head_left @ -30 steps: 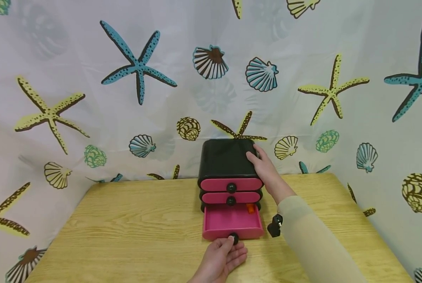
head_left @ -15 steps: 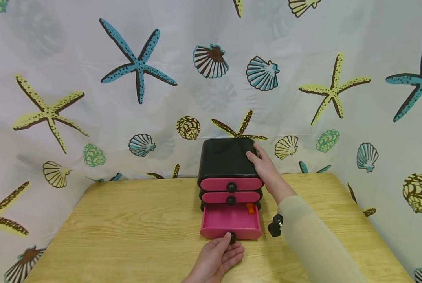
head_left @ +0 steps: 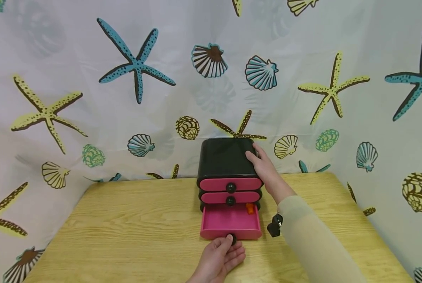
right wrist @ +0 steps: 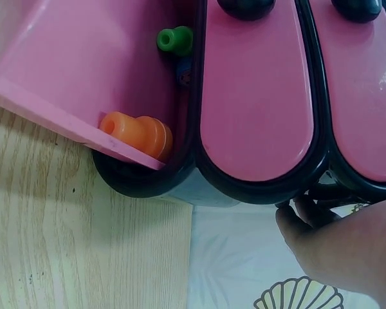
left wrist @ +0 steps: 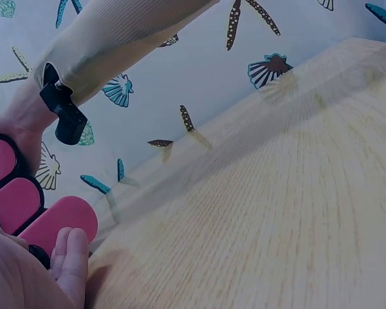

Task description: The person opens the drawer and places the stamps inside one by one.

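A person is working the bottom drawer (head_left: 230, 221) of a small black chest (head_left: 226, 157) standing at the back of a wooden table (head_left: 126, 228), against a curtain (head_left: 90, 78) printed with starfish and shells. The pink drawer is standing pulled out toward the viewer while the two drawers above it are sitting flush.

The left hand (head_left: 219, 259) is coming in low from the near edge, palm turned partly up, its thumb and forefinger pinching the black knob (head_left: 232, 238) at the drawer's front. The right hand (head_left: 265, 167) is reaching across from the right in a pale sleeve (head_left: 313, 239), fingers curled over the chest's top right corner and gripping it there.

Inside the drawer, an orange peg (right wrist: 138, 133) is lying in the rear right corner, with a green peg (right wrist: 175, 40) further along the same back edge, seen from the right wrist.

The chest looks like light, rigid, glossy plastic, likely to skid on the smooth wood unless braced from above. The drawer probably slides easily, and its small round knob is the one sensible place to take hold; a pinch suits it better than a full grasp.
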`<state>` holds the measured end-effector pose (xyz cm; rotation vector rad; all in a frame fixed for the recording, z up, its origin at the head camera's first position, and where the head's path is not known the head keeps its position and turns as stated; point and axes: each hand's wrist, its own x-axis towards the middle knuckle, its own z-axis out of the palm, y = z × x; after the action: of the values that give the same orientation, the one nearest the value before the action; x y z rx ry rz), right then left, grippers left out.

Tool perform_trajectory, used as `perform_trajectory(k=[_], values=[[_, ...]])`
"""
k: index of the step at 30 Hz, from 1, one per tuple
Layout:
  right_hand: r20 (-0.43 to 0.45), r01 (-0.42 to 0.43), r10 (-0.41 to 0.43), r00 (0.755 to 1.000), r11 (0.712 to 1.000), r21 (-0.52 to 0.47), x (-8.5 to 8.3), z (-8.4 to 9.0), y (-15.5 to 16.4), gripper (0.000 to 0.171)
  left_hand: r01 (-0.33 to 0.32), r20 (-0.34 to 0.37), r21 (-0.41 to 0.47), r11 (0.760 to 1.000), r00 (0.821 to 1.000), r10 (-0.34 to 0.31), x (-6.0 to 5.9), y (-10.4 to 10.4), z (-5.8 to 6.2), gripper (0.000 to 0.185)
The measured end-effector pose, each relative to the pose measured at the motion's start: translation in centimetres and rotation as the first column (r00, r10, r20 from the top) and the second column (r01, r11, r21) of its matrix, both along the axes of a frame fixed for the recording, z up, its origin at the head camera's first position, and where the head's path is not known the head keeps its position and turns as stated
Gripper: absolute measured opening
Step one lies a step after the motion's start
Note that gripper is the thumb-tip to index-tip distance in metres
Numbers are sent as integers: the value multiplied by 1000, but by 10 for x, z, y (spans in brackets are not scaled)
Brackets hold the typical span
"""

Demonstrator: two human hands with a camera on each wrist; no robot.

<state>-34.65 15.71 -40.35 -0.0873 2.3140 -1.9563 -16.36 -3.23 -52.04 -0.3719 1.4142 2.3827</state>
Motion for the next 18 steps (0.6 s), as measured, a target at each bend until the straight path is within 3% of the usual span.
perform_trajectory(k=[8, 18], values=[[-4, -3, 3, 1000, 1000, 11, -2, 1, 4, 73, -36, 66, 11, 999, 997, 35, -8, 5, 2, 25], [5, -12, 12, 1000, 1000, 10, -3, 0, 1, 73, -45, 39, -35, 998, 998, 46, -28, 5, 5, 28]])
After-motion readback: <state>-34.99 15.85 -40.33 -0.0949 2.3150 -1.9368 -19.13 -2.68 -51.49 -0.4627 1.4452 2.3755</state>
